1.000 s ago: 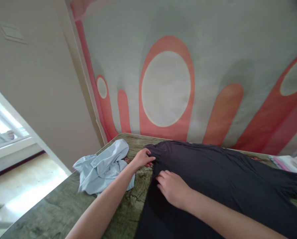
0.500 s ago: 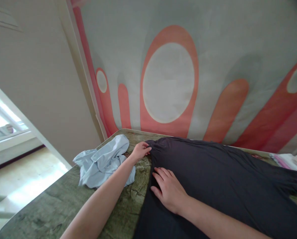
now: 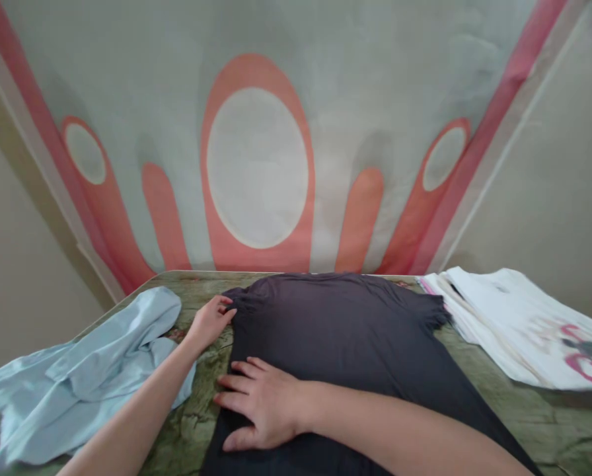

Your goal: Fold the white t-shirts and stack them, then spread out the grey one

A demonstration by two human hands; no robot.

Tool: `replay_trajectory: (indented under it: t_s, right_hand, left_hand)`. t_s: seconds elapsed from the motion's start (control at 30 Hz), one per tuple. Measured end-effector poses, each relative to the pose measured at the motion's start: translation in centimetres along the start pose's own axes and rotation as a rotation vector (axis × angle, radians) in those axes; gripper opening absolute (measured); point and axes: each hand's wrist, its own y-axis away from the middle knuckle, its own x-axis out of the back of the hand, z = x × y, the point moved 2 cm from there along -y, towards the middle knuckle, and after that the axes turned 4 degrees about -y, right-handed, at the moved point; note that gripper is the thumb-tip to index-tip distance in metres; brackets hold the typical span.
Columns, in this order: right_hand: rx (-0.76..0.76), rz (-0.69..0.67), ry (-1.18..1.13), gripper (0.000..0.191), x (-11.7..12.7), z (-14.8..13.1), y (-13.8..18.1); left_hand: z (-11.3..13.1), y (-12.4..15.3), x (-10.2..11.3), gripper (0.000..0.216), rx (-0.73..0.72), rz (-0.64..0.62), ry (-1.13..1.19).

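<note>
A dark T-shirt [image 3: 345,350] lies spread over the table, its neckline at the far edge and its lower end out of the picture. With fingers pinched together, my left hand [image 3: 211,322] grips the bunched left sleeve. My right hand [image 3: 266,403] rests flat on the shirt's left side, its fingers spread and pointing left. Beyond the shirt's other side, its right sleeve [image 3: 432,311] lies against a folded pile.
A crumpled light blue cloth [image 3: 92,377] lies on the left of the wood-patterned table [image 3: 514,396]. At the right is a stack of folded white clothes [image 3: 514,324] with a printed one on top. A wall with orange shapes [image 3: 256,165] rises directly behind the table.
The view has swung to the right, bringing the whole folded stack into sight. My right hand has slid nearer along the shirt with its fingers wider apart. My left hand stays at the sleeve.
</note>
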Motion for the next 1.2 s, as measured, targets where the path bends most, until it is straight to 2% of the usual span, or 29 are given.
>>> replay_trajectory:
  t_s: [0.1, 0.2, 0.3, 0.5, 0.57, 0.63, 0.7, 0.73, 0.83, 0.9, 0.97, 1.03, 1.2]
  right_hand:
    - [-0.027, -0.013, -0.075, 0.068, 0.9, 0.5, 0.9]
    - [-0.204, 0.044, -0.057, 0.065, 2.2, 2.5, 3.4]
    - [-0.406, 0.08, 0.048, 0.062, 3.8, 5.4, 7.9]
    - [-0.711, 0.162, 0.196, 0.06, 6.6, 10.6, 19.2]
    - [-0.787, 0.201, 0.244, 0.059, 7.1, 11.4, 21.9]
    - [-0.824, 0.24, 0.268, 0.059, 7.1, 11.5, 23.2]
    - [-0.812, 0.261, 0.261, 0.059, 6.7, 10.8, 22.9]
    - [-0.793, 0.259, 0.247, 0.059, 6.4, 10.3, 22.2]
    - [-0.72, 0.206, 0.187, 0.061, 5.6, 8.4, 19.5]
    - [-0.689, 0.173, 0.163, 0.062, 5.2, 7.5, 17.8]
    - [-0.681, 0.157, 0.153, 0.062, 5.1, 7.0, 16.8]
    - [-0.702, 0.157, 0.15, 0.061, 4.8, 6.9, 16.3]
    - [-0.777, 0.165, 0.152, 0.064, 3.5, 6.2, 15.3]
  left_hand:
    - [0.2, -0.1, 0.1, 0.039, -0.026, 0.005, -0.059]
    - [0.4, -0.1, 0.2, 0.042, -0.037, 0.005, -0.093]
    - [0.6, 0.0, 0.3, 0.044, -0.05, -0.005, -0.101]
    - [0.4, -0.3, 0.5, 0.041, -0.074, -0.026, -0.16]
    - [0.8, -0.3, 0.7, 0.04, -0.084, -0.031, -0.233]
    - [2.4, 0.3, 0.7, 0.04, -0.129, 0.008, -0.355]
    - [5.3, 1.5, 0.2, 0.042, -0.218, 0.07, -0.474]
    - [7.0, 2.3, -0.4, 0.041, -0.27, 0.052, -0.492]
    - [11.9, 4.8, -3.1, 0.047, -0.47, -0.107, -0.451]
    - [13.5, 5.9, -4.8, 0.054, -0.513, -0.188, -0.436]
    - [13.5, 6.4, -5.7, 0.058, -0.497, -0.238, -0.446]
    - [12.4, 6.3, -5.7, 0.06, -0.482, -0.268, -0.46]
    - [9.7, 6.0, -3.9, 0.057, -0.523, -0.304, -0.483]
